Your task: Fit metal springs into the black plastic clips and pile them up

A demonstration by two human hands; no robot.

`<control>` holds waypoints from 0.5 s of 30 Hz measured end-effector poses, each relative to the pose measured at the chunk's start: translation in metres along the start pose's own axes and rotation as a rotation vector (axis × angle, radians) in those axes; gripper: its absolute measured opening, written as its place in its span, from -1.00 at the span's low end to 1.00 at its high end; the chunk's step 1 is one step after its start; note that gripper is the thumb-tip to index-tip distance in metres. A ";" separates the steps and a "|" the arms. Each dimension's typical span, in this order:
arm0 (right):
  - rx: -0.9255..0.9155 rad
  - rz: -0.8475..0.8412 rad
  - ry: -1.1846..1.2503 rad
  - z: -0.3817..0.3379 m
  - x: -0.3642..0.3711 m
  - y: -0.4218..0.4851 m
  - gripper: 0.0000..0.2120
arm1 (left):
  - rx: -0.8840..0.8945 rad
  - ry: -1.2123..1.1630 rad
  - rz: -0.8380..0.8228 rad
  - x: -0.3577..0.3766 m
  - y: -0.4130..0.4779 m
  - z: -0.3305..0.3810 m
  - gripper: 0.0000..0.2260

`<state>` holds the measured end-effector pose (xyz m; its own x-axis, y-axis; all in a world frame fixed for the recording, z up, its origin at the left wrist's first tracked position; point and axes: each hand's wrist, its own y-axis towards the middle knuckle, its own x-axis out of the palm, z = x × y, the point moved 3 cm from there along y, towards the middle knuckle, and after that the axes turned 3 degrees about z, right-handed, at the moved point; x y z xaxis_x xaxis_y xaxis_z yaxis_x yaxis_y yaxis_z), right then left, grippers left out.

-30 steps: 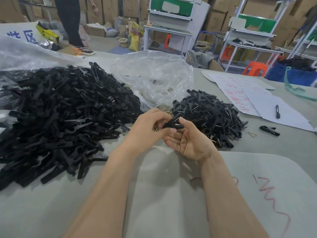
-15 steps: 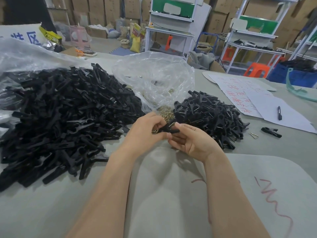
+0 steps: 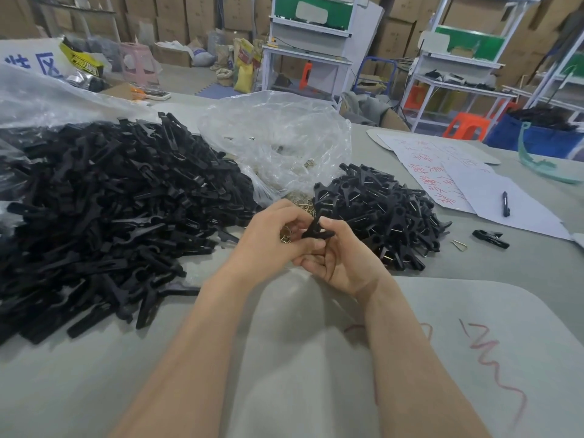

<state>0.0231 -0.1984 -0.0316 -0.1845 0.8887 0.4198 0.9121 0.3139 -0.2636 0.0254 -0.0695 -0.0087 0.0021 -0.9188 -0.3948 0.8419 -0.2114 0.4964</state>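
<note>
Head view: left hand (image 3: 268,245) curled round a clutch of brass springs (image 3: 286,238), fingertips meeting the black clip (image 3: 316,228). Right hand (image 3: 344,263) pinches that clip, held above the table (image 3: 284,358), between loose clip halves (image 3: 110,210) and the assembled pile (image 3: 385,213).

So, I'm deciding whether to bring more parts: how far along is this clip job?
Done: the smaller pile of sprung clips right of the hands. In hand: the left hand and right hand grip one clip, with springs bunched in the left. Left: the far bigger pile of unsprung clips, so most remains.
</note>
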 end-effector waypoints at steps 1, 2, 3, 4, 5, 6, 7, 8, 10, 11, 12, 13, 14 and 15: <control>0.000 0.003 -0.002 0.001 0.000 0.000 -0.58 | -0.012 -0.007 0.000 0.000 0.000 0.000 -0.83; 0.004 0.007 -0.004 0.001 0.001 0.001 -0.60 | -0.021 -0.011 0.000 0.000 0.000 0.000 -0.83; 0.011 0.013 -0.004 0.002 0.001 0.002 -0.64 | -0.028 -0.012 -0.001 0.000 0.000 0.000 -0.82; 0.017 0.023 -0.002 0.003 0.001 0.002 -0.67 | -0.033 -0.013 -0.001 0.000 0.000 0.000 -0.82; 0.019 0.033 -0.002 0.003 0.001 0.003 -0.67 | -0.036 -0.017 0.002 0.000 0.000 0.000 -0.82; 0.013 0.038 -0.002 0.003 0.001 0.004 -0.66 | -0.040 -0.028 0.010 0.000 0.000 -0.001 -0.82; 0.001 0.040 -0.006 0.003 0.002 0.005 -0.62 | -0.047 -0.044 0.020 0.000 0.001 -0.002 -0.84; -0.007 0.039 -0.019 0.003 0.003 0.005 -0.57 | -0.055 -0.055 0.029 -0.001 0.001 -0.002 -0.86; -0.023 0.059 -0.075 0.002 0.003 0.005 -0.45 | -0.081 -0.034 0.040 -0.002 0.001 -0.006 -0.87; -0.041 0.100 -0.125 0.001 0.002 0.004 -0.40 | -0.102 -0.005 0.042 -0.003 0.001 -0.010 -0.86; -0.076 0.169 -0.197 0.000 0.001 0.004 -0.40 | -0.131 0.030 0.041 -0.003 0.001 -0.013 -0.85; -0.135 0.251 -0.308 -0.003 -0.001 0.004 -0.46 | -0.163 0.067 0.037 -0.004 0.001 -0.016 -0.85; -0.211 0.323 -0.461 -0.007 -0.001 0.003 -0.55 | -0.191 0.110 0.024 -0.003 0.000 -0.018 -0.84; -0.290 0.379 -0.640 -0.011 0.000 0.004 -0.65 | -0.209 0.156 0.002 -0.002 0.000 -0.020 -0.84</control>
<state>0.0305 -0.2014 -0.0232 0.0629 0.9644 -0.2569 0.9975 -0.0691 -0.0151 0.0364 -0.0611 -0.0228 0.0733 -0.8532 -0.5163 0.9351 -0.1212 0.3330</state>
